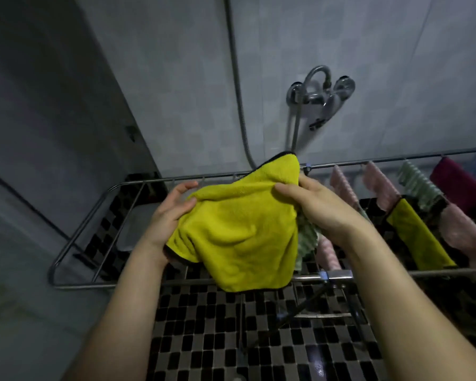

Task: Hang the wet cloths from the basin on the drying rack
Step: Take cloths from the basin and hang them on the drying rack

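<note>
Head view, looking down at the rack.

- Both bare forearms reach in from 6 o'clock, wrists angled toward each other.
- Left hand (173, 215), at 9 o'clock of the yellow cloth (239, 237): palm turned inward, thumb laid on the cloth's top face, fingers stretched out behind the upper fold. The cloth's edge is pinched between thumb and fingers.
- Right hand (322, 207), at 2 o'clock of the cloth: back of hand up, thumb pressed onto the top fold, fingers curled behind it, gripping.
- The fold runs between my two thumbs. One corner stands up at 12 o'clock, showing dark trim. The rest sags toward 6 o'clock.
- The cloth is in the air over the left half of the drying rack (341, 274). Its bottom hem overlaps the front rail in view; I cannot tell whether it touches.
- Already draped over the rails toward 3 o'clock: a green striped cloth (308, 240) just under my right wrist, pink cloths (380, 185), a second yellow cloth (421, 237) with dark edging, and a maroon cloth (457, 182) farthest out.
- A grey object (138, 226) sits below the rack's left end at 9 o'clock; I cannot tell what it is.
- Wall tap (319, 94) at 1 o'clock, shower hose (238, 78) at 12 o'clock, mosaic floor (204, 339) at 6 o'clock.
</note>
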A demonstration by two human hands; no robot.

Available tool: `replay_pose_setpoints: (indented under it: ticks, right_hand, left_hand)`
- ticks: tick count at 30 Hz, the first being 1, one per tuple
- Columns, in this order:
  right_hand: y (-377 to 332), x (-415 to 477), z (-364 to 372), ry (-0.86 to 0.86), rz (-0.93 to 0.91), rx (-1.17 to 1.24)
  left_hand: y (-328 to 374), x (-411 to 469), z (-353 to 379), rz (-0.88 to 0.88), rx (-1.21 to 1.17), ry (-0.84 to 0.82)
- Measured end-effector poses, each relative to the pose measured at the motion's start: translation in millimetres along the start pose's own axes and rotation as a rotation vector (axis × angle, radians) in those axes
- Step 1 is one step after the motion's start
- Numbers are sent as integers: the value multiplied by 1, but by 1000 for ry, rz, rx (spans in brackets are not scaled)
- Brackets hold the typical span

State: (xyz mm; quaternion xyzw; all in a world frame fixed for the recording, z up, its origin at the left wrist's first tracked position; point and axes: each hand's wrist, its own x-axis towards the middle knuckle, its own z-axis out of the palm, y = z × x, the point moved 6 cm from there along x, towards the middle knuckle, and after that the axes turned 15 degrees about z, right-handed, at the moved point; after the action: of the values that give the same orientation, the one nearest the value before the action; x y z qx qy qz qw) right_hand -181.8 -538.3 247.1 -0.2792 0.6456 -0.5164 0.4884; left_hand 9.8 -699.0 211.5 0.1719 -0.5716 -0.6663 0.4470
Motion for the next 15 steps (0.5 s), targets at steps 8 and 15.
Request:
replay_pose_setpoints:
  ticks: [8, 15]
  right_hand:
    - [71, 101, 19, 224, 255, -624]
    - [100, 153, 13, 347, 419, -650]
  left_hand:
    - [-91, 43, -57, -55, 636, -241]
    - [-145, 79, -70, -100, 783, -341]
